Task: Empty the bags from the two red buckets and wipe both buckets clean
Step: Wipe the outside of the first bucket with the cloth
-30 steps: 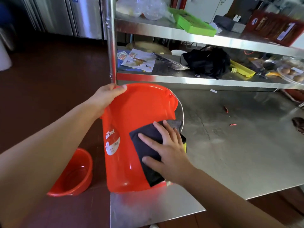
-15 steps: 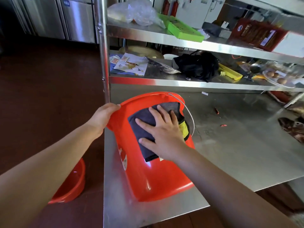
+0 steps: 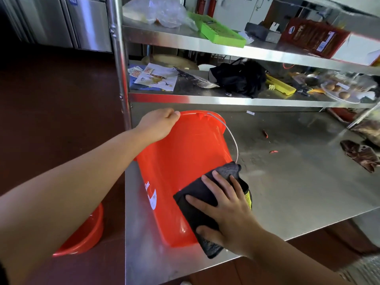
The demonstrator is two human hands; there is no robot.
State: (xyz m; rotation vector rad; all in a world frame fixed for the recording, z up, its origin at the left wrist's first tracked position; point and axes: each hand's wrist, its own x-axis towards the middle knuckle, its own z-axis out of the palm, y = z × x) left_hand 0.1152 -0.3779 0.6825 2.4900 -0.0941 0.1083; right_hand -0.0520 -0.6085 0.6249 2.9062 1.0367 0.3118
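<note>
A red bucket (image 3: 185,167) lies on its side on the steel table (image 3: 298,182), with its mouth turned away from me and its wire handle hanging at the right. My left hand (image 3: 158,124) grips the bucket's rim at the far left. My right hand (image 3: 224,210) lies flat with spread fingers on a dark cloth (image 3: 197,196), pressing it against the bucket's outer wall near the base. A second red bucket (image 3: 84,237) stands on the floor at the lower left, partly hidden by my left arm.
Two steel shelves (image 3: 226,99) rise behind the table, holding a black bag (image 3: 240,79), papers (image 3: 156,78), a green tray (image 3: 218,31) and a clear plastic bag (image 3: 160,11). A brown rag (image 3: 359,155) lies at the table's right. The shelf post (image 3: 119,64) stands beside my left hand.
My right hand has slid the cloth from near the bucket's rim down toward its base. The left hand keeps hold of the rim.
</note>
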